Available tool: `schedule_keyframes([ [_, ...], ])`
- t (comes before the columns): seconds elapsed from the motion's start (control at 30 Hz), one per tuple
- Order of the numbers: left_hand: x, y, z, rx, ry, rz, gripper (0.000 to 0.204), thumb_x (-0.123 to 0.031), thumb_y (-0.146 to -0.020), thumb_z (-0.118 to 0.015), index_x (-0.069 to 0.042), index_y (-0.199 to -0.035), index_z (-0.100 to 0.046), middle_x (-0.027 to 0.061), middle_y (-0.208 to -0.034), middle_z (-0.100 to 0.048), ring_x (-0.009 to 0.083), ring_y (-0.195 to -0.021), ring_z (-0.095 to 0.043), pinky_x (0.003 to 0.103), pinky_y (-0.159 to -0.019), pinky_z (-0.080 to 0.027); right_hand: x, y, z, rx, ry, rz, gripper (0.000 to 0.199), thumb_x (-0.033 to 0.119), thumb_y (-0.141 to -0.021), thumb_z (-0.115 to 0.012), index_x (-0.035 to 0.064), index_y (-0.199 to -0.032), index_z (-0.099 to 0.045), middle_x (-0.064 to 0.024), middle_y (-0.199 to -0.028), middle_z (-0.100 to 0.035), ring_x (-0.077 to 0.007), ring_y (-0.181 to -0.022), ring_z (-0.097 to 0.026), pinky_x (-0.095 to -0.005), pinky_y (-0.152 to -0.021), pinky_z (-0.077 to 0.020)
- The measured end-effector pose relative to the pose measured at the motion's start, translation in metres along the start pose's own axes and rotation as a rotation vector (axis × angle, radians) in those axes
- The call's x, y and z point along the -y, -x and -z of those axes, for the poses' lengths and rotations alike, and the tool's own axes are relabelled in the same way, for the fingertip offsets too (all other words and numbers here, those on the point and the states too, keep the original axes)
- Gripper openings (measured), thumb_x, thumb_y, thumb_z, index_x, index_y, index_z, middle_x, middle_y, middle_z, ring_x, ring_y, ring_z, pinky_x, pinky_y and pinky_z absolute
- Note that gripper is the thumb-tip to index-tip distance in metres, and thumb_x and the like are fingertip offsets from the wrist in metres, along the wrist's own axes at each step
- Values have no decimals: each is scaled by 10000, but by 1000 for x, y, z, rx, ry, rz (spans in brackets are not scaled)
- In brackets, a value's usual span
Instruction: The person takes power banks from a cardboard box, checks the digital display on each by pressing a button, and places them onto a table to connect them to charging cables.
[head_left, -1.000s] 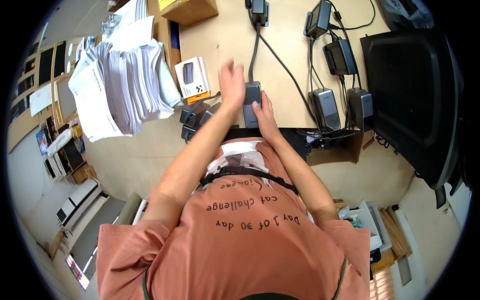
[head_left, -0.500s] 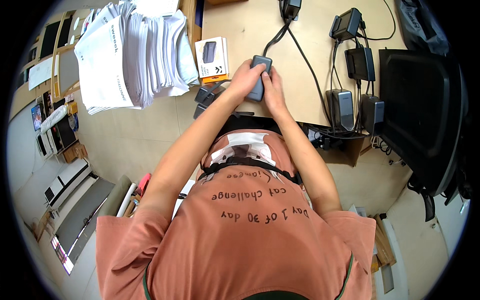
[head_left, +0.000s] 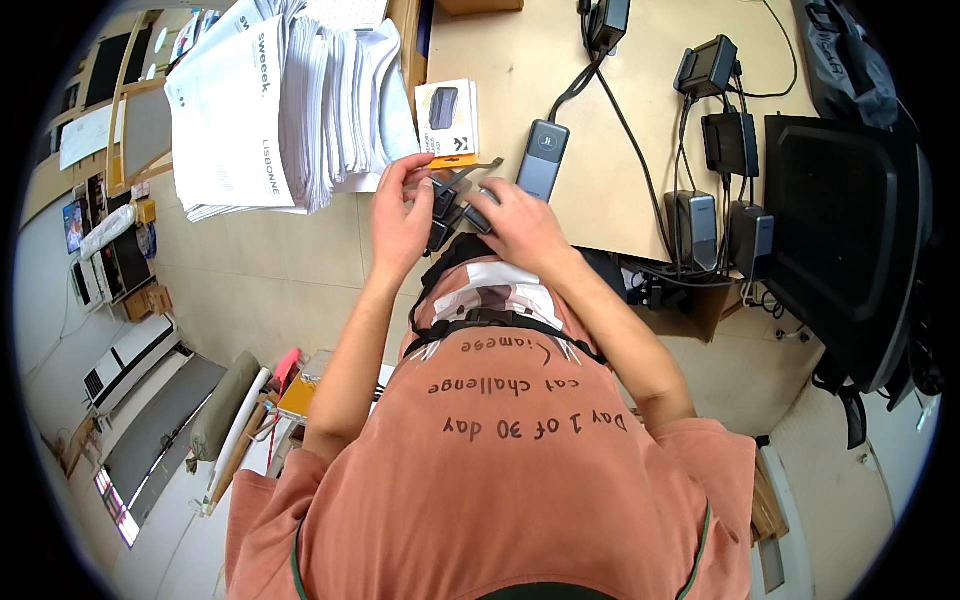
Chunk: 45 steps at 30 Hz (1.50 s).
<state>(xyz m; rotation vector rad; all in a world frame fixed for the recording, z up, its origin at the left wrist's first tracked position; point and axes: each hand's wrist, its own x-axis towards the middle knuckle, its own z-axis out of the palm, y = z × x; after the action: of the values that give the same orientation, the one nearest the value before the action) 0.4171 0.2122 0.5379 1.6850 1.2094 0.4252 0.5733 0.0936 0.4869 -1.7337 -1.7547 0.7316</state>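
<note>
At the desk's near edge my left hand (head_left: 400, 225) is closed on the side of a dark boxy device (head_left: 441, 200) with a short dark strap or cable reaching up from it. My right hand (head_left: 527, 228) bends its fingers round a small dark grey block (head_left: 481, 212) right beside that device; whether the two are joined cannot be made out. Just beyond my right hand lies a grey power bank (head_left: 543, 160) on the desk, touched by neither set of fingers. A black cable (head_left: 575, 90) runs from its far end.
A tall stack of white paper packets (head_left: 235, 125) stands at the left, next to a small white and orange box (head_left: 448, 120). Several dark chargers with cables, such as a grey one (head_left: 692, 232), line the right side, beside a large black case-like panel (head_left: 845, 250).
Both hands have let go of the power bank, which stays on the desk. They have moved left and nearer, onto the dark device and the small block.
</note>
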Motion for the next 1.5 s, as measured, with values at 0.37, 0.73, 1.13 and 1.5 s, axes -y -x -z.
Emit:
schedule_keyframes([
  [0.37, -53, -12, -44, 747, 120, 178, 705, -277, -807, -813, 9, -1352, -469, 82, -1170, -609, 141, -1073, -586, 288, -915, -482, -21, 3, 107, -83, -1021, -660, 400, 235, -831, -792, -1, -1126, -658, -38, -954, -664, -103, -832, -614, -253, -756, -513],
  [0.73, -63, -16, -86, 408, 446, 242, 555, -424, -861, -734, -18, -1211, -589, 67, -1000, -664, 147, -860, -630, 284, -761, -499, -53, 26, 128, -131, -1278, -443, 364, 188, -879, -705, 19, -1190, -619, -9, -1012, -565, -37, -777, -500, -210, -682, -448],
  [1.13, -64, -13, -103, -78, -538, -286, 565, -416, -671, -870, -38, -1025, -644, 132, -917, -657, 322, -839, -652, 403, -732, -523, -104, 59, 103, -106, -926, -754, 280, 293, -963, -648, 14, -956, -629, -42, -785, -640, -140, -727, -622, -282, -712, -510],
  [1.5, -53, -2, -121, -151, -629, -244, 608, -435, -703, -850, -13, -1074, -619, 149, -994, -652, 333, -928, -647, 424, -774, -524, -148, -46, 71, -755, -1649, -727, 254, 223, -1061, -411, 16, -1077, -557, -93, -859, -640, -198, -728, -645, -327, -657, -521],
])
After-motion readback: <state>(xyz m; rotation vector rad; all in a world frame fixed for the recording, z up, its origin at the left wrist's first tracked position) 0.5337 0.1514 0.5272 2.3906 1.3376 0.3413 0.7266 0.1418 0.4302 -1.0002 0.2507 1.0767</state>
